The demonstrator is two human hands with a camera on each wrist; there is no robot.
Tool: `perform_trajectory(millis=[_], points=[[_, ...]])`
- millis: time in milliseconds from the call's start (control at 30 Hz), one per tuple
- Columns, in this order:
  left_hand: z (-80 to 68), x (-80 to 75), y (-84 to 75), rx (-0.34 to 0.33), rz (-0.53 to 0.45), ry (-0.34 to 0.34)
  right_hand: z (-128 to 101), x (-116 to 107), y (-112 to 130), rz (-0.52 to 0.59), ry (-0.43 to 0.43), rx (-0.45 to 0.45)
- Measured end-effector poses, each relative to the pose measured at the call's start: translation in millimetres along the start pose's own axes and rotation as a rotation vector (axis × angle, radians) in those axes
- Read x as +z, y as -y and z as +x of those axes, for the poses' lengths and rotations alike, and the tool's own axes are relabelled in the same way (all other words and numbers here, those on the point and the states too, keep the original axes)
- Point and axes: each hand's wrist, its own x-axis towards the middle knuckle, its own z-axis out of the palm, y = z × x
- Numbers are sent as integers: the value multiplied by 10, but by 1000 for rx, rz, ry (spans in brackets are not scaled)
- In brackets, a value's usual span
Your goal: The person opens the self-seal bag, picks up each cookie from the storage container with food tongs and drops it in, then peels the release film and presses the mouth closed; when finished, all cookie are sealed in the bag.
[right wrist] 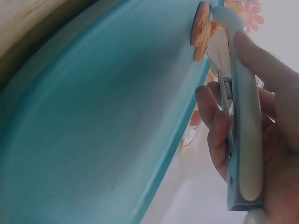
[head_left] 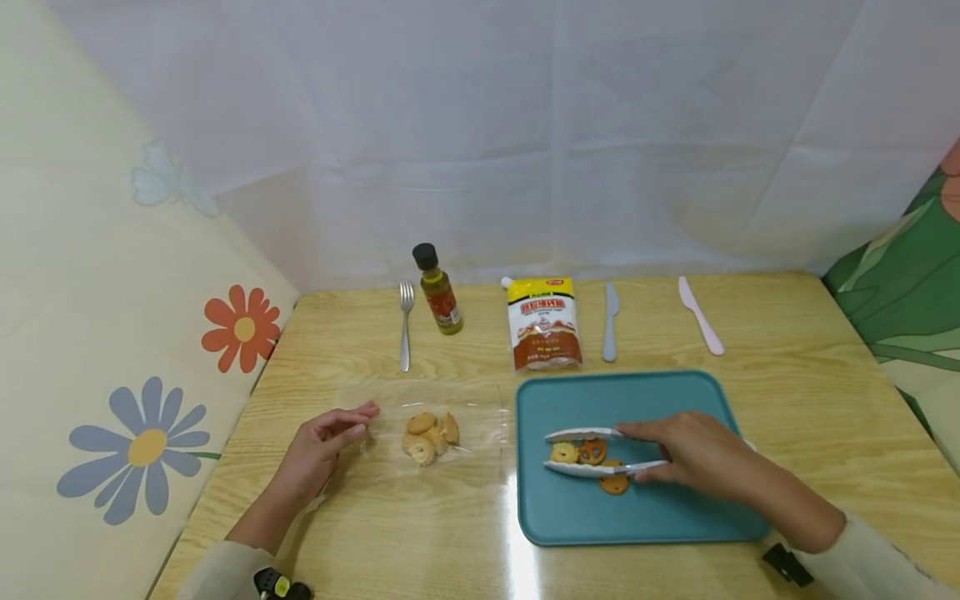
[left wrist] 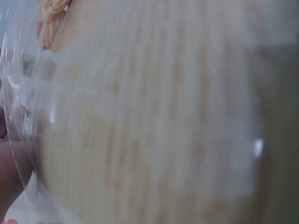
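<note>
Right hand gripping white tongs over teal tray, tips open at 9 o'clock, bracketing cookies. Cookies likely light, brittle, crumbly: best taken gently across the flat faces. Left hand relaxed, fingers pinching edge of clear bag on tabletop; more cookies inside, at 3 o'clock from fingertips.
</note>
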Motion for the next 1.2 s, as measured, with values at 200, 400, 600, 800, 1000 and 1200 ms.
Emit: perform_trajectory(millis=[200, 400, 600, 800, 1000, 1200], points=[[3, -4, 4, 2, 0, 0, -16, -30, 14, -9, 23, 30], [5, 0, -1, 8, 1, -1, -20, -55, 19, -17, 33, 43], [2, 0, -2, 5, 5, -1, -23, -64, 22, -8, 31, 33], [-1, -3, -1, -3, 10, -5, -19, -73, 30, -3, 31, 36], [-4, -8, 6, -5, 2, -3, 16, -78, 26, -14, 30, 53], [2, -1, 0, -5, 6, -7, 84, -86, 35, -15, 17, 23]])
